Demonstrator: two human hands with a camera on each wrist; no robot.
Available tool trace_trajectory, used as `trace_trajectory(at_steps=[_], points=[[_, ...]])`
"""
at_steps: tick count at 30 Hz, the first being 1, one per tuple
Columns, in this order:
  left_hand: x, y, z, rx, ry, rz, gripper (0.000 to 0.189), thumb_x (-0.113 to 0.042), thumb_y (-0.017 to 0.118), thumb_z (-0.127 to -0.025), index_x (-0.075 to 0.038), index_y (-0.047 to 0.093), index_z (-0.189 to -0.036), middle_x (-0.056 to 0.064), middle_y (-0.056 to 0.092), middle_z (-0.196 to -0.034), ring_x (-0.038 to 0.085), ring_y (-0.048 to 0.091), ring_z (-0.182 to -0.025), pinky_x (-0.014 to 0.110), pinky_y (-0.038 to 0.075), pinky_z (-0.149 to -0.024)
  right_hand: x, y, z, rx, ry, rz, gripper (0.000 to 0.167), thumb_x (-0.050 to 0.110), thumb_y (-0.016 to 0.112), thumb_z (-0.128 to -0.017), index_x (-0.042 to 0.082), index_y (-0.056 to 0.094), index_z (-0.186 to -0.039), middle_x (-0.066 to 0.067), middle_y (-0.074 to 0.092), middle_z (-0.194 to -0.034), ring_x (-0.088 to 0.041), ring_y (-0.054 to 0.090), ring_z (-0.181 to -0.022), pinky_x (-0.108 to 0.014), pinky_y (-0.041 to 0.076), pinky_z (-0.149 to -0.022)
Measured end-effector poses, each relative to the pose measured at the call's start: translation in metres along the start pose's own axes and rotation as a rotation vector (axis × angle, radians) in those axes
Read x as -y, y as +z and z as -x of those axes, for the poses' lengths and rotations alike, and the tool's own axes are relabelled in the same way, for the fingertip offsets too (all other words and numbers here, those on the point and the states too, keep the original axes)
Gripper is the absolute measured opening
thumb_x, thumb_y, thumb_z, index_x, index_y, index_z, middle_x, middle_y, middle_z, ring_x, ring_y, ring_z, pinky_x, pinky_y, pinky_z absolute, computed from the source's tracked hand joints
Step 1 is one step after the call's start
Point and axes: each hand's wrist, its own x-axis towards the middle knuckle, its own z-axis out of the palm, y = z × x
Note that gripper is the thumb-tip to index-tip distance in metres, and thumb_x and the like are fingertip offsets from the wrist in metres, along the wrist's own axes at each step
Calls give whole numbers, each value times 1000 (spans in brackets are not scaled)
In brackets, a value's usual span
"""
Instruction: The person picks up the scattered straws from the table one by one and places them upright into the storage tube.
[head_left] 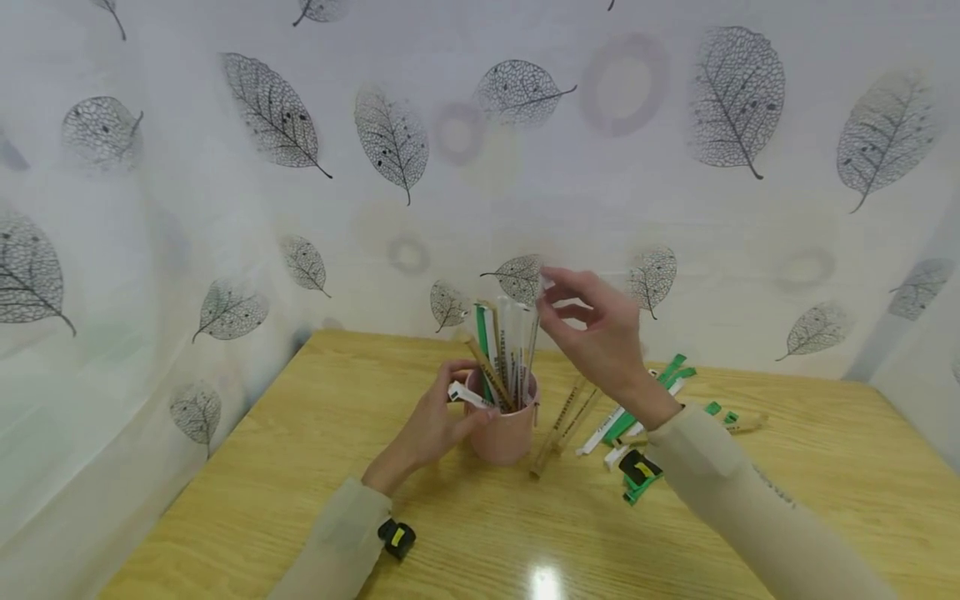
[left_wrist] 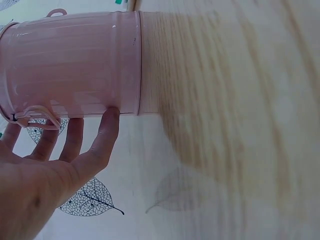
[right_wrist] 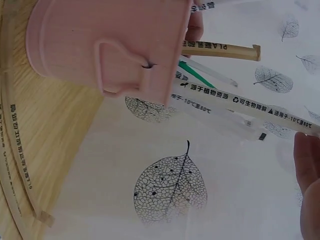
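Note:
A pink metal pail (head_left: 501, 439) with small side handles stands on the table, several paper-wrapped straws upright in it. My left hand (head_left: 429, 423) holds the pail from the left, fingers along its far side and thumb near the front rim. One white-wrapped straw (head_left: 470, 395) leans out over the rim by that thumb. Above the pail, my right hand (head_left: 600, 333) pinches the top end of a white-wrapped straw (right_wrist: 240, 103), whose lower end is hidden inside the pail. Brown-wrapped (right_wrist: 222, 49) and green-wrapped straws (head_left: 482, 350) stand beside it.
Two brown-wrapped straws (head_left: 557, 429) lie just right of the pail. Further right, a loose pile of green (head_left: 625, 423), white and brown wrapped straws lies partly under my right forearm. A leaf-patterned curtain (head_left: 450, 208) hangs behind the wooden table (head_left: 300, 467).

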Motion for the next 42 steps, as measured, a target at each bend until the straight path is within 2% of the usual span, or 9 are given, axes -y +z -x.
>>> trace_trajectory(at_steps=[5, 14, 21, 27, 29, 32, 35, 39, 42], points=[[0, 0, 0, -3, -7, 4, 67, -31, 74, -92, -19, 37, -146, 16, 57, -138, 31, 58, -125, 52, 49, -104, -8, 5, 17, 44, 39, 28, 40, -18, 71, -82, -6, 68, -121, -21, 73, -105, -4, 70, -93, -22, 61, -77], [0, 0, -1, -4, -14, 8, 66, -30, 74, -92, -17, 38, -145, 14, 58, -136, 29, 59, -124, 50, 49, -103, -20, 10, 42, 127, 57, 35, 39, -19, 70, -82, -8, 66, -120, -23, 72, -109, -22, 73, -88, -26, 62, -74], [-2, 0, -1, -6, -31, 15, 67, -32, 74, -92, -19, 38, -147, 15, 57, -139, 29, 58, -125, 52, 48, -105, -23, 10, 49, 155, 81, 61, 43, -17, 70, -84, -4, 66, -125, -20, 73, -111, -29, 74, -89, -28, 63, -74], [0, -1, -2, 4, -36, 5, 67, -32, 75, -91, -20, 38, -146, 14, 58, -139, 29, 58, -128, 54, 46, -109, -24, 2, 50, 190, 103, 106, 63, -15, 73, -83, -2, 55, -142, -21, 75, -111, -33, 76, -93, -33, 64, -75], [1, -2, -2, 7, -36, 8, 68, -32, 76, -91, -21, 38, -147, 14, 58, -139, 30, 57, -129, 55, 45, -110, -25, -4, 52, 221, 110, 136, 61, -13, 73, -84, -2, 54, -141, -20, 75, -107, -32, 76, -93, -35, 64, -75], [1, -4, -2, 11, -29, 12, 69, -32, 75, -91, -20, 37, -148, 15, 57, -139, 31, 57, -130, 58, 44, -110, -27, -18, 56, 327, 140, 200, 42, -10, 71, -86, -1, 63, -126, -15, 76, -104, -25, 75, -90, -34, 64, -74], [2, -4, -2, 12, -16, 10, 69, -31, 74, -92, -19, 37, -148, 16, 58, -139, 32, 57, -130, 59, 44, -110, -29, -35, 63, 535, 156, 287, 24, -8, 70, -88, 5, 71, -108, -8, 76, -98, -18, 73, -86, -29, 62, -72], [4, -3, -4, 13, 0, 8, 68, -31, 74, -92, -18, 37, -148, 16, 58, -138, 32, 57, -130, 58, 44, -110, -30, -51, 77, 842, 162, 390, 19, -6, 70, -88, 10, 75, -99, -3, 75, -95, -14, 70, -83, -28, 58, -70], [4, -3, -3, 12, -5, 13, 69, -31, 74, -92, -18, 37, -148, 16, 58, -139, 32, 57, -130, 58, 44, -111, -30, -55, 88, 999, 190, 459, 20, -6, 71, -87, 9, 76, -100, -4, 74, -97, -16, 70, -85, -26, 57, -69]])
